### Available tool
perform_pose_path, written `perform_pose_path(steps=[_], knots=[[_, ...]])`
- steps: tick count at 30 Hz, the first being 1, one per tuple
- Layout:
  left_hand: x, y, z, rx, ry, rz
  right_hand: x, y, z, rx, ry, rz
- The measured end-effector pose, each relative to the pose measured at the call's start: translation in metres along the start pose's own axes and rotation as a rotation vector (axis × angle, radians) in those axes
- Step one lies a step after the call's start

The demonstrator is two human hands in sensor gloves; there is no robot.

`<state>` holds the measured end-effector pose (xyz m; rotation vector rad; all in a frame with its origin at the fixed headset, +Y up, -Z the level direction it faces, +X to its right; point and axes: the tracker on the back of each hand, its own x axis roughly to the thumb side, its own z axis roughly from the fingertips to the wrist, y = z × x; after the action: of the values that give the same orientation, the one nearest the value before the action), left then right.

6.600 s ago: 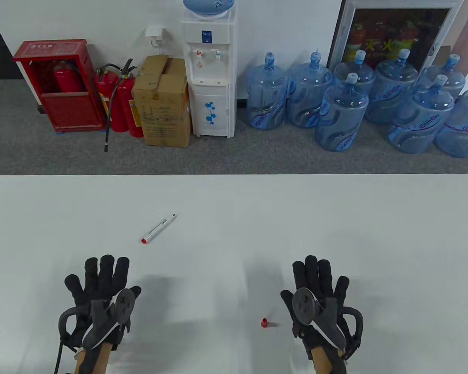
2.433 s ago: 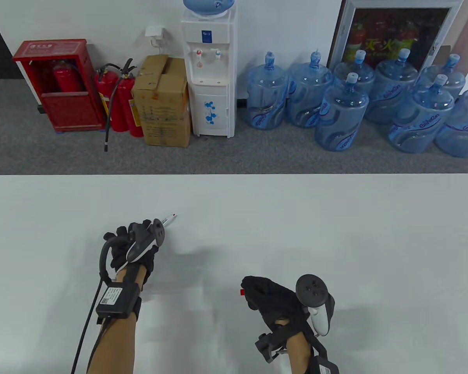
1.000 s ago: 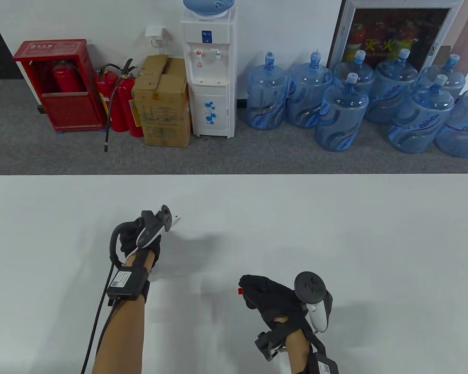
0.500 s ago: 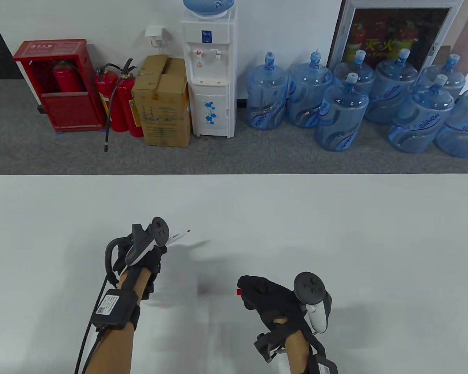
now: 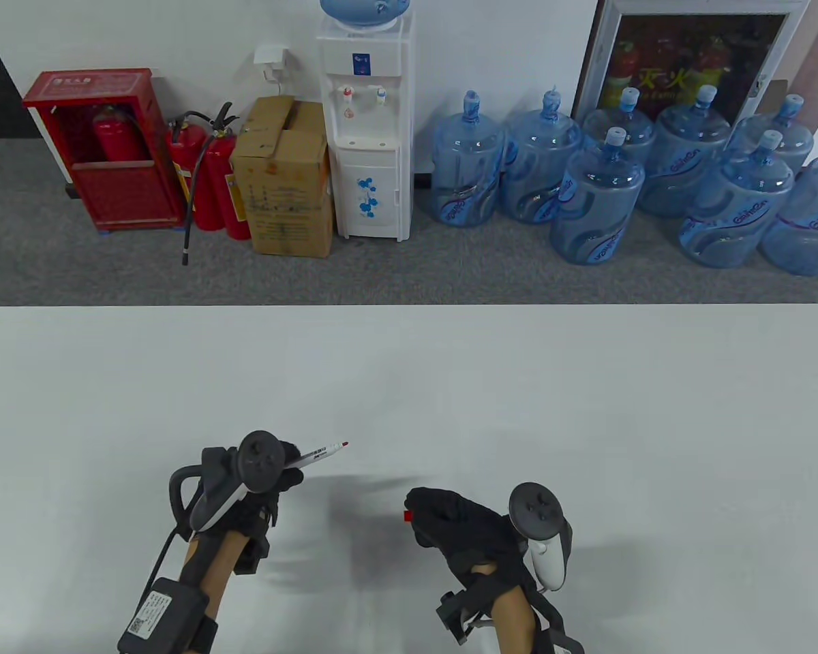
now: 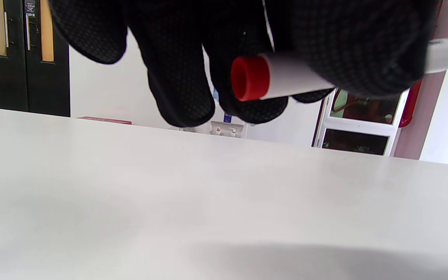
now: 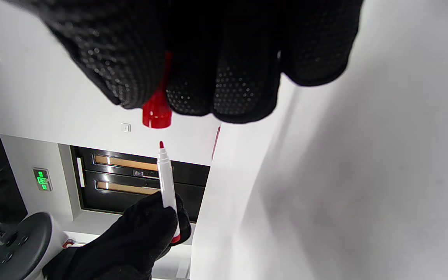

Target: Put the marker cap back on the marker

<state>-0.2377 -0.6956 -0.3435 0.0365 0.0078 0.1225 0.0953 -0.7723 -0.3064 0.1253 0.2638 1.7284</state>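
My left hand (image 5: 273, 477) grips a white marker (image 5: 320, 454) with a red tip, held above the table and pointing right toward my other hand. The left wrist view shows the marker's red rear end (image 6: 249, 77) among my gloved fingers (image 6: 177, 85). My right hand (image 5: 450, 521) pinches the red cap (image 5: 408, 516), its open end facing left. In the right wrist view the cap (image 7: 156, 111) sits a short gap from the marker (image 7: 166, 179) tip, roughly in line with it. They do not touch.
The white table (image 5: 586, 409) spreads around both hands. Beyond its far edge on the floor stand water jugs (image 5: 596, 197), a water dispenser (image 5: 365, 122), a cardboard box (image 5: 286, 177) and fire extinguishers (image 5: 208, 177).
My left hand picked the marker up from the table and carried it down and right toward my right hand. My right hand, holding the cap, shifted slightly left.
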Motion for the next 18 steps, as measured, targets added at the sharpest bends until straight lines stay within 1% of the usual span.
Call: perform_pose_path(steps=[4, 10, 13, 15, 18], knots=[[0.001, 0.000, 0.015, 0.003, -0.019, 0.034, 0.000, -0.001, 0.001, -0.005, 0.006, 0.015], [0.002, -0.003, 0.030, 0.016, -0.050, 0.039, -0.002, 0.000, 0.004, -0.002, 0.015, 0.022], [0.000, -0.005, 0.036, -0.006, -0.079, 0.093, -0.002, 0.001, 0.004, 0.001, 0.015, 0.028], [0.000, -0.007, 0.043, 0.023, -0.116, 0.130, -0.002, 0.002, 0.004, 0.003, 0.015, 0.027], [0.001, -0.011, 0.053, 0.080, -0.174, 0.139, -0.003, 0.004, 0.005, 0.006, 0.019, 0.034]])
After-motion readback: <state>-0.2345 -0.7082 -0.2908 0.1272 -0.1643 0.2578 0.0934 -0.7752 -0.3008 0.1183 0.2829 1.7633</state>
